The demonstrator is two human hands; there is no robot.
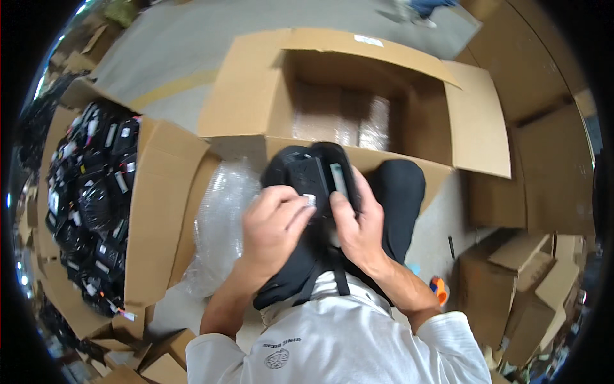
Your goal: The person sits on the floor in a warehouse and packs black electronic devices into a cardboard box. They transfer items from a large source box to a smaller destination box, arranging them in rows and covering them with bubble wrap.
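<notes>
You have a black device in both hands, held up over your lap just near of the big open cardboard box in front of you. It looks like a rigid moulded-plastic unit, light enough for 1 hand yet bulky, with a smooth shell that could slip, so keep taking it by its 2 long sides rather than by the pale label strip on its face. A black strap trails from it toward your chest and will swing, so mind it when you turn the unit. Your left hand lies on the left side of the device, fingers curled close together and pressed on the casing near a small white tag. Your right hand wraps the right edge, thumb laid up the front beside the label, the other fingers clamped behind, though the view hides them, so I judge that from the wrist. To your left, a sheet of bubble wrap lies soft and crinkled, and further left an open carton is packed with many more black units.
</notes>
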